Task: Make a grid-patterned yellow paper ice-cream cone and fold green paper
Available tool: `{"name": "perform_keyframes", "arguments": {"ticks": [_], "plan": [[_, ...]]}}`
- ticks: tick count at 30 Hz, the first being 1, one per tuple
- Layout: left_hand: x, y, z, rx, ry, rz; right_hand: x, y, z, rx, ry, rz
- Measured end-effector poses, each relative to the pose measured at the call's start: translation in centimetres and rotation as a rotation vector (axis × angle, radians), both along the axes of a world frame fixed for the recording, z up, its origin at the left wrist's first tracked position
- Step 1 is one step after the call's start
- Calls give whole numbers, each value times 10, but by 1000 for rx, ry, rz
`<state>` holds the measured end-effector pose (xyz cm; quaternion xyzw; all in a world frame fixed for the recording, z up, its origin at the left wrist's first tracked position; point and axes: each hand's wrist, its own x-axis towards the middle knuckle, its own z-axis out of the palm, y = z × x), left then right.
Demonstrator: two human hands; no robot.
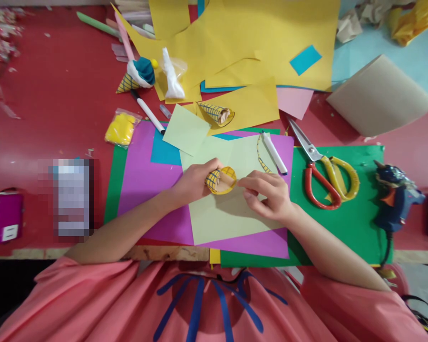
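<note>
My left hand (199, 180) is closed around a small yellow paper cone (228, 175) with dark grid lines, its round mouth turned to the right. A tan piece shows inside the mouth. Beside the rim is my right hand (267, 194), its fingers bent and the thumb a little apart. Its fingertips are at or very near the cone's edge; I see nothing held in them. Beneath both hands lies a pale green sheet (217, 223) on purple paper (157, 209). A second gridded cone (214, 112) lies farther back on yellow paper.
Large scissors (321, 166) with red and yellow handles and a blue glue gun (395, 199) lie to the right. A white marker (274, 153) is behind my right hand. At the back left are a decorated cone (137, 76), a white bag (171, 76) and a yellow packet (121, 128).
</note>
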<state>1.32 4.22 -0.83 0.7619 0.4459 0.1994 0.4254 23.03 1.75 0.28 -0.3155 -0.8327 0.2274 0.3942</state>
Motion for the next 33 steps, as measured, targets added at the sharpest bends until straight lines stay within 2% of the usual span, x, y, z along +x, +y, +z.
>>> {"name": "perform_keyframes", "arguments": {"ticks": [6, 14, 23, 25, 30, 33], "plan": [[1, 1, 2, -7, 49, 1, 0, 2, 1, 1, -38, 20], [0, -1, 1, -36, 34, 1, -3, -1, -1, -129, -143, 139], [3, -1, 4, -45, 57, -22, -6, -6, 4, -263, -271, 94], [3, 0, 4, -47, 33, -26, -6, -6, 5, -306, -232, 116], [1, 0, 4, -67, 9, -20, -5, -8, 8, -393, 28, 134], [1, 0, 5, -88, 4, -30, -6, -9, 9, -442, 1, 211]]}}
